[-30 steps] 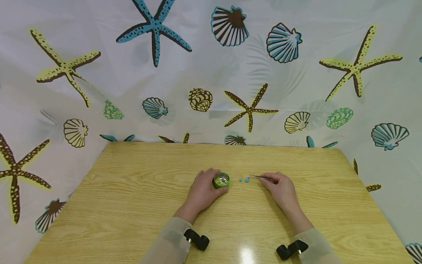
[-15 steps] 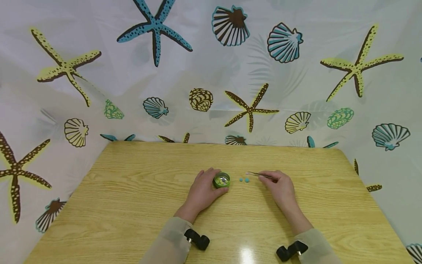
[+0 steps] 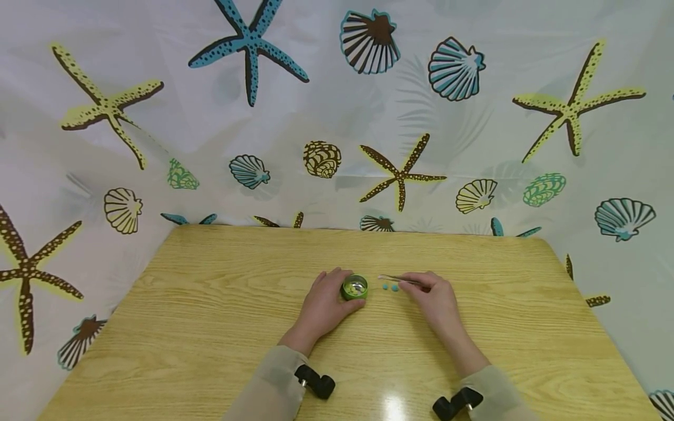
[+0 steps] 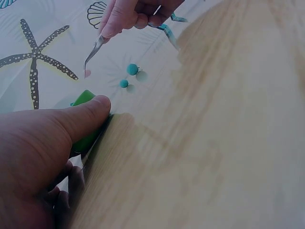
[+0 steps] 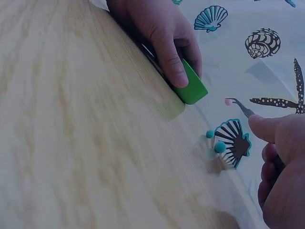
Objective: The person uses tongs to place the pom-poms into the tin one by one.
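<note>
My left hand (image 3: 325,303) grips a small round green tin (image 3: 355,287) on the table, thumb on the near side and fingers round the far side. Small yellow and pale bits lie inside its shiny interior. In my right hand (image 3: 433,295) is a pair of metal tweezers (image 5: 244,109) with bent tips, pinched between thumb and fingers. A small pink bead (image 5: 228,101) sits at the tweezers' tips, above the table and a little right of the tin. Below the tweezers are two turquoise beads, a larger one (image 4: 132,69) and a smaller one (image 4: 124,83).
The wooden table (image 3: 237,275) reaches back to a white cloth (image 3: 295,111) printed with starfish and shells. The two turquoise beads lie between the tin and my right hand. Each sleeved forearm wears a black camera mount (image 3: 314,381).
The tweezers rise from beside the larger turquoise bead and travel left toward the tin, carrying the pink bead. My left hand and the tin stay put.
</note>
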### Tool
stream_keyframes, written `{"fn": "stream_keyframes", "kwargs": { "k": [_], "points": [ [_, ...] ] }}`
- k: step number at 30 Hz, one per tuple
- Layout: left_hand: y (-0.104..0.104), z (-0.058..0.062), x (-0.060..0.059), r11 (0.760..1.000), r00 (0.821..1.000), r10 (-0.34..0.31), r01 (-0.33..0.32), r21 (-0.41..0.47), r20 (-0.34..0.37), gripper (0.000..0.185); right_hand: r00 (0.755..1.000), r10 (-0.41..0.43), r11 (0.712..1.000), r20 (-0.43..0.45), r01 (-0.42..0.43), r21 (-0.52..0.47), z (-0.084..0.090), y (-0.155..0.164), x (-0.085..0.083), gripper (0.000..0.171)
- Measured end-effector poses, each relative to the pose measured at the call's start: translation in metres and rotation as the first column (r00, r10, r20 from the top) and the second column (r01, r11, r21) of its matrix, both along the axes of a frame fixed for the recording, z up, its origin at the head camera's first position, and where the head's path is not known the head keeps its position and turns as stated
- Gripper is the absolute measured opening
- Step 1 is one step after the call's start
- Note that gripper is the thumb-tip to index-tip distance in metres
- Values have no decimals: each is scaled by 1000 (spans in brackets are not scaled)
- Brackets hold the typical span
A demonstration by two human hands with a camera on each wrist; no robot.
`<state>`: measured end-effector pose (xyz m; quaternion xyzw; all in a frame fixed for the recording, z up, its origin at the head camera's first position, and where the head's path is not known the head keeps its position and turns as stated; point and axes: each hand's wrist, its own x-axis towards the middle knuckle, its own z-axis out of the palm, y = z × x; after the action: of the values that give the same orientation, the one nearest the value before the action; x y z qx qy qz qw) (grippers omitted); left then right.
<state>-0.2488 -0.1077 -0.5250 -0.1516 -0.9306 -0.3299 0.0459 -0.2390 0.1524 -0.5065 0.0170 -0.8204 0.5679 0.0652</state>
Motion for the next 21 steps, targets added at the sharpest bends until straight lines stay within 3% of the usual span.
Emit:
{"fn": "stream_keyframes", "kwargs": {
  "k": [21],
  "points": [
    [-1, 0, -1, 1000, 1000, -7, 7, -7, 2, 68, 999, 36, 999, -25, -36, 12, -4, -26, 2, 12]
  ]
}}
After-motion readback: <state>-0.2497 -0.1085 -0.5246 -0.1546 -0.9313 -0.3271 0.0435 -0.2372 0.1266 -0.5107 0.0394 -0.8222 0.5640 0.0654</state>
